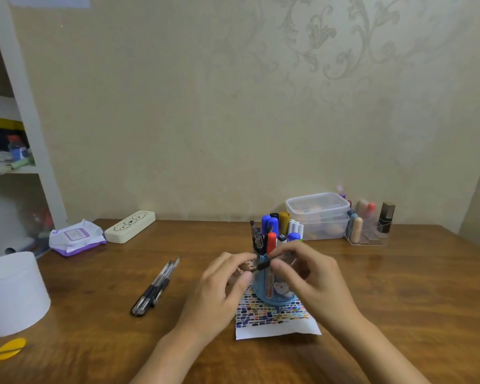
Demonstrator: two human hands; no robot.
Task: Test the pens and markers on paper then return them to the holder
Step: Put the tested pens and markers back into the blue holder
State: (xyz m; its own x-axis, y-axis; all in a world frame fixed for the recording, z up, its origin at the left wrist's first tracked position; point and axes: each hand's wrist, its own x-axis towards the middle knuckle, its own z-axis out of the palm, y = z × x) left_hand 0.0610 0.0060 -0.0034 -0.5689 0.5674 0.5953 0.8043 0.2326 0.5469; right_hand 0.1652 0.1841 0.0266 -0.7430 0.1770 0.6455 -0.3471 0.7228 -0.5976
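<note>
left hand [222, 284] + right hand [311, 275] pinch pen [262, 265] | before holder [275, 289]

Head view, forward-down over table [94, 314], hands close.

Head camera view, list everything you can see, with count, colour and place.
Round blue pen holder: one, desk centre, standing on the paper, holding mixed markers and pens.
White paper sheet with colour swatches: one, under the holder.
Black gel pens: about three, loose, left of the hands.
Small black pen: one, held between both hands.
Cream pencil case: one, back left.
Purple wipes pack: one, beside the case.
Clear lidded plastic boxes: two, stacked, back right.
White cylinder: one, left edge.
Left hand: fingers pinch the pen.
Right hand: fingers pinch the pen.
</note>
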